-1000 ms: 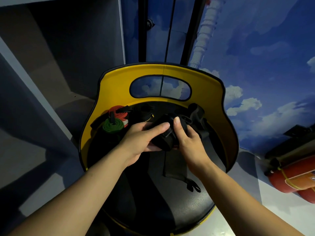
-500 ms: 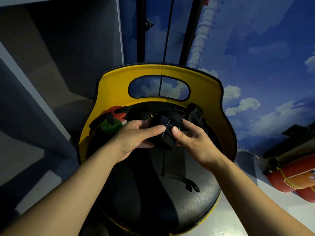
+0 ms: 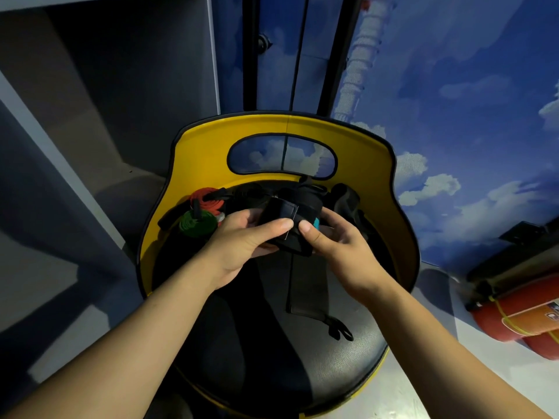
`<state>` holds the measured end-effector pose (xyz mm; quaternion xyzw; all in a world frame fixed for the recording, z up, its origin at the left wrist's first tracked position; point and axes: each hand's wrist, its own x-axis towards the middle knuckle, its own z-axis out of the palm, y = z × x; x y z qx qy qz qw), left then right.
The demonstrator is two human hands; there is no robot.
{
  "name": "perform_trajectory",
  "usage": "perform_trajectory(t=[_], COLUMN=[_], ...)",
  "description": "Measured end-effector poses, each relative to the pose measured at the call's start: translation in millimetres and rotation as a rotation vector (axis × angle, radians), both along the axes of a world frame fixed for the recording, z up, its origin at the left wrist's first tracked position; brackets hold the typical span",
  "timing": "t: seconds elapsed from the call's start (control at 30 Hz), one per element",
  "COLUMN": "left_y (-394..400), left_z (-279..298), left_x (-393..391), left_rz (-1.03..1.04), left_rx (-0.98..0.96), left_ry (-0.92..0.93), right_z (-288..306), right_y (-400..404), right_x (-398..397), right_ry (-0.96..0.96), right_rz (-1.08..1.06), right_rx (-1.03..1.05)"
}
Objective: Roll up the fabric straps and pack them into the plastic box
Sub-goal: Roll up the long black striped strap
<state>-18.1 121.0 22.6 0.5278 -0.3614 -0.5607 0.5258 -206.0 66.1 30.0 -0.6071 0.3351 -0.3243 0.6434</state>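
Note:
A wide black fabric strap (image 3: 287, 216) is partly rolled into a thick coil above a round black seat (image 3: 332, 370). My left hand (image 3: 245, 243) grips the coil from the left, thumb on its front. My right hand (image 3: 335, 243) pinches it from the right, thumb beside the left thumb. The strap's loose tail (image 3: 305, 285) hangs down to the seat and ends in a black clip (image 3: 340, 328). A rolled green strap (image 3: 196, 225) and a rolled red strap (image 3: 208, 201) lie at the seat's back left. No plastic box is in view.
The seat has a curved yellow backrest (image 3: 211, 152) with an oval cutout. More dark straps (image 3: 348, 201) are piled at the back right of the seat. A red cylinder (image 3: 520, 316) lies on the floor at the right. A grey cabinet (image 3: 90, 116) stands at the left.
The coil has turned in my hands and grown thicker. The hanging tail is a little shorter. Both thumbs now meet on the coil's front.

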Motion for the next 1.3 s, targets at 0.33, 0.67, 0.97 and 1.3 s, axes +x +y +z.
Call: perform_trajectory(t=[0.33, 0.67, 0.97, 1.3], left_y=[2.4, 3.3, 2.5, 0.4], left_z=[-3.4, -4.8, -10.1, -15.7], left_x=[-1.6, -8.6, -7.0, -17.2], left_rz=[0.035, 0.09, -0.05, 0.1], left_rx=[-0.038, -0.108, -0.095, -0.14], left_ry=[-0.107, -0.108, -0.156, -0.221], right_z=[-1.9, 4.8, 5.4, -0.5], right_y=[2.9, 4.7, 3.8, 7.8], right_x=[-1.5, -0.5, 4.4, 10.8], right_ry=[0.045, -0.018, -0.013, -0.124], right_rz=[0.026, -0.021, -0.088, -0.171], right_rx=[-0.088, 0.103, 0.233, 0.269])
